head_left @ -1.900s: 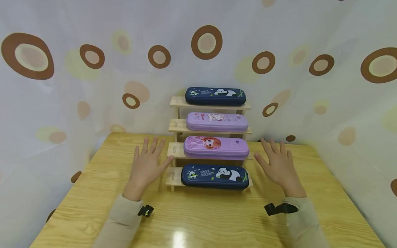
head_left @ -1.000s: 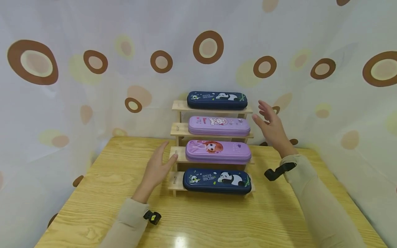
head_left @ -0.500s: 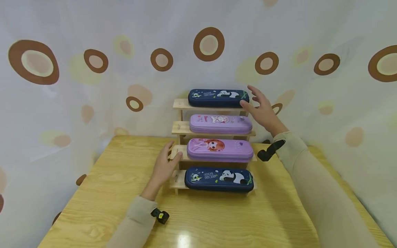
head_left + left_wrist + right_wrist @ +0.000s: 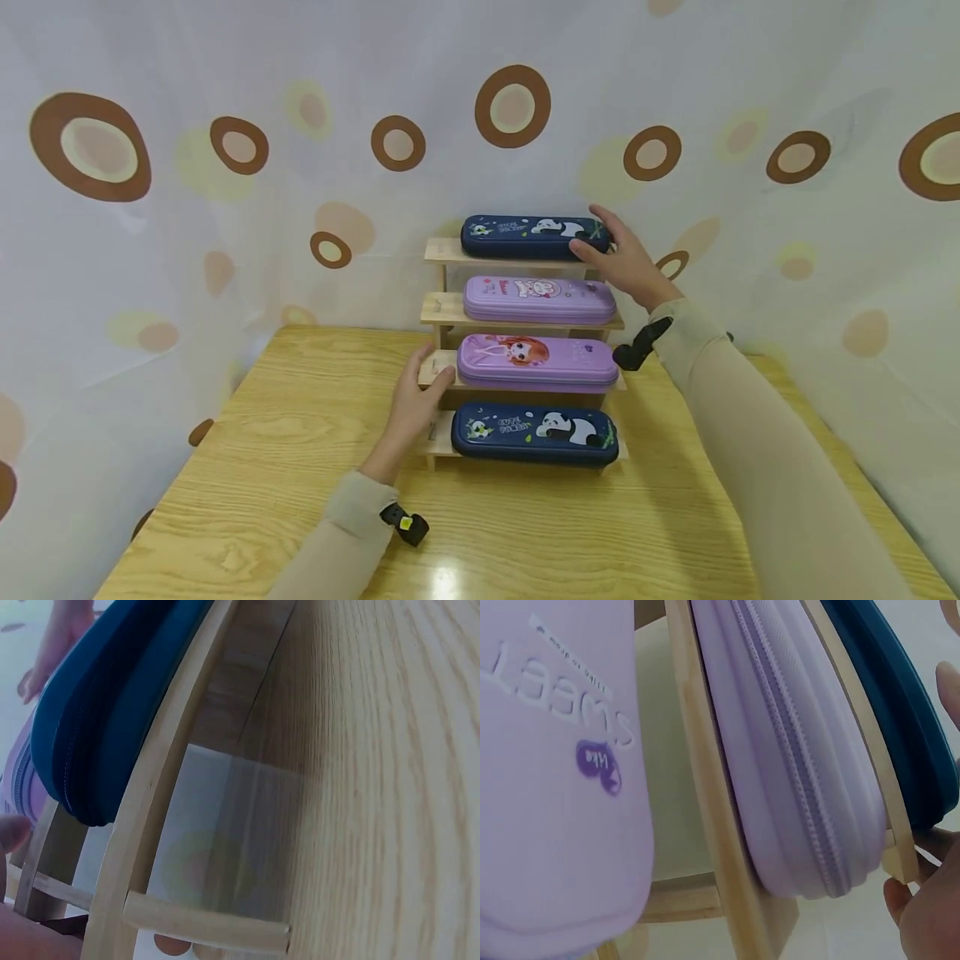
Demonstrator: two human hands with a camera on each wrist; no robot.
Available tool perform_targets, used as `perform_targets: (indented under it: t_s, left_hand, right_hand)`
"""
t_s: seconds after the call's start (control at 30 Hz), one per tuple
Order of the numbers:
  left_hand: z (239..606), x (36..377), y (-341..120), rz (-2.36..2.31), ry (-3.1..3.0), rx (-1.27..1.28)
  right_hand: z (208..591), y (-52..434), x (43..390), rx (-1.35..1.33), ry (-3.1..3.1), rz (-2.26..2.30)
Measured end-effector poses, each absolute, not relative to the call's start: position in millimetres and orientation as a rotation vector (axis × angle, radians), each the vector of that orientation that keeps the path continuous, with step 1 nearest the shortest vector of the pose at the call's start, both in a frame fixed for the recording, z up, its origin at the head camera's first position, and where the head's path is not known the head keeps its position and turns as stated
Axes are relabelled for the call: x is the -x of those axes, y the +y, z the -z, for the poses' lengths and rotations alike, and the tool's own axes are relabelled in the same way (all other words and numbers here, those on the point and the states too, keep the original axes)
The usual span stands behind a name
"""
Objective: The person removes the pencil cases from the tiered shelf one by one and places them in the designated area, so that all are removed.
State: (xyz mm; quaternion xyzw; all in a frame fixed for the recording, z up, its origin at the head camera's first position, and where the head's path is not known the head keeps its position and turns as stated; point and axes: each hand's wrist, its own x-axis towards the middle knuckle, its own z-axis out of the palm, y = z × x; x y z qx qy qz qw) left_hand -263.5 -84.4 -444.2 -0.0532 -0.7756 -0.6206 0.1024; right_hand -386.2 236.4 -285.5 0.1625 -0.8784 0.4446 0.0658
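Observation:
A stepped wooden rack (image 4: 442,250) carries zip pencil cases, one on each shelf. At the top lies a navy panda case (image 4: 495,242); my right hand (image 4: 626,262) spans its right end, thumb over the front, index finger behind. In the right wrist view a fingertip (image 4: 950,690) shows a gap to this case. My left hand (image 4: 415,400) grips the left end of the second-lowest shelf, thumb on the board. That shelf bears a purple case with a red-haired girl (image 4: 525,360). A lilac rabbit case (image 4: 540,298) sits above it, another navy panda case (image 4: 525,433) below.
The rack stands on a wood-grain table (image 4: 315,450), near its back edge. Behind and at both sides hangs a pale cloth (image 4: 420,50) with brown ring patterns.
My right hand has lifted from the table beside the rack to the top case's right end. My left hand has moved right, onto the shelf's left end. The cases stay put.

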Motion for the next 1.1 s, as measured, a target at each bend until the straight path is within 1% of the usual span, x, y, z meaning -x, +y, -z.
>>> perform_targets:
  t_s: [0.1,0.4,0.67,1.1]
  left_hand:
    - [446,262,-83,1.869,-2.271,0.143]
    - [448,264,-78,1.937,-2.233,0.1]
    - [450,269,-76,1.95,-2.268,0.147]
    - [451,268,-83,1.91,-2.321,0.141]
  right_hand:
    - [288,236,390,-0.491,-2.675,-1.388]
    - [292,245,396,-0.518,-2.721,-1.307]
    - [297,255,388,-0.421,-2.59,-1.362]
    - [294,266,365,-0.37,-2.546,-1.351]
